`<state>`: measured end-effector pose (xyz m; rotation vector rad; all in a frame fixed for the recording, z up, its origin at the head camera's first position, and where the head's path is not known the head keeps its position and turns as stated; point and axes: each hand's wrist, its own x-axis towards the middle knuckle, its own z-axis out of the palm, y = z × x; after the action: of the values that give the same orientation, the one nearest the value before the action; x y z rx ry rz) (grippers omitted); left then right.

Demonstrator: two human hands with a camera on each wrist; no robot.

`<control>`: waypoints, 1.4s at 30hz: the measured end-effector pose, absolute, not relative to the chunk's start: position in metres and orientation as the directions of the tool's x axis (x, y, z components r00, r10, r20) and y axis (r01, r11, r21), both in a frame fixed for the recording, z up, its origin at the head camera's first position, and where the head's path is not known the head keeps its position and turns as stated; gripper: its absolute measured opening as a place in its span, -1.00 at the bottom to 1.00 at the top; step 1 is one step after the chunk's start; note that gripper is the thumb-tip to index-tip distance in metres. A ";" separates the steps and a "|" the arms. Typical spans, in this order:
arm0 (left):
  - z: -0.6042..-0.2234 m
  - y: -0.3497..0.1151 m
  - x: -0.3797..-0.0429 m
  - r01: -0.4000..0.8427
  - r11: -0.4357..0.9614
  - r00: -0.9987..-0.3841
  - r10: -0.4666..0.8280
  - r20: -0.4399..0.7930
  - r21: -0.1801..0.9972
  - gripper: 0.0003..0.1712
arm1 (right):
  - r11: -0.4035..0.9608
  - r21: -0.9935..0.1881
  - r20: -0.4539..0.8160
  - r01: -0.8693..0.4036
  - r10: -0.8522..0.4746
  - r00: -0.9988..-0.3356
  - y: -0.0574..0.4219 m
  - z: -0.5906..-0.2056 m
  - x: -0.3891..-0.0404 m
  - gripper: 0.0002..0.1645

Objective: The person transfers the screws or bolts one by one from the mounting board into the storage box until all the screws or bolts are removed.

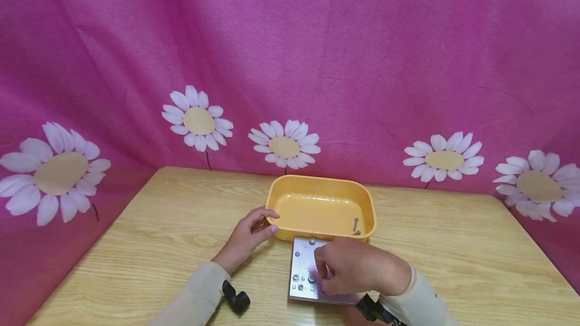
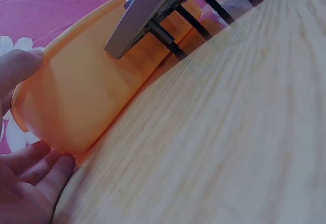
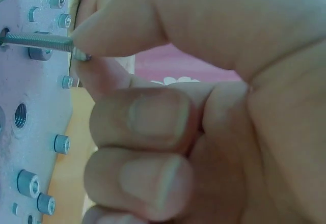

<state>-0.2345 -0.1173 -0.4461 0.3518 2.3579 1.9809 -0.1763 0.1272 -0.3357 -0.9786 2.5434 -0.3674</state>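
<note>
My right hand [image 1: 358, 268] pinches a long threaded bolt [image 3: 41, 40] between thumb and fingertips. The bolt's far end meets a hole in a metal plate [image 1: 302, 265]; its head is partly covered by my fingers. Several socket-head bolts sit in the plate, and their threaded shanks [image 2: 193, 21] stick out beneath it in the left wrist view. At the left corner of a yellow tray [image 1: 317, 181], my left hand [image 1: 246, 235] holds the rim and side wall. Loose bolts [image 1: 355, 224] lie at the right end inside the tray.
The plate stands raised on the wooden table [image 1: 190, 205], right in front of the tray. A pink cloth [image 1: 290, 54] with printed daisies hangs behind and at both sides of the table. Black wrist mounts [image 1: 236, 300] show at the sleeves.
</note>
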 end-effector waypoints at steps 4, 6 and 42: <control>-0.434 -0.115 -0.225 0.148 0.161 -0.974 0.196 0.115 0.976 -0.75 | 0.696 -0.380 -0.218 -0.609 -0.707 -0.673 0.128 -0.335 -0.178 -0.85; -0.431 -0.114 -0.222 0.161 0.171 -0.973 0.194 0.127 0.972 -0.75 | 0.682 -0.383 -0.189 -0.623 -0.718 -0.670 0.128 -0.335 -0.179 -0.85; -0.449 -0.119 -0.236 0.152 0.183 -0.972 0.203 0.114 0.971 -0.71 | 0.650 -0.454 0.052 -0.609 -0.663 -0.747 0.141 -0.347 -0.208 -0.84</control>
<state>-0.2360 -0.1191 -0.4490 0.3586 2.3846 1.9493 -0.2082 0.1414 -0.3474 -1.0628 2.7447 -0.6883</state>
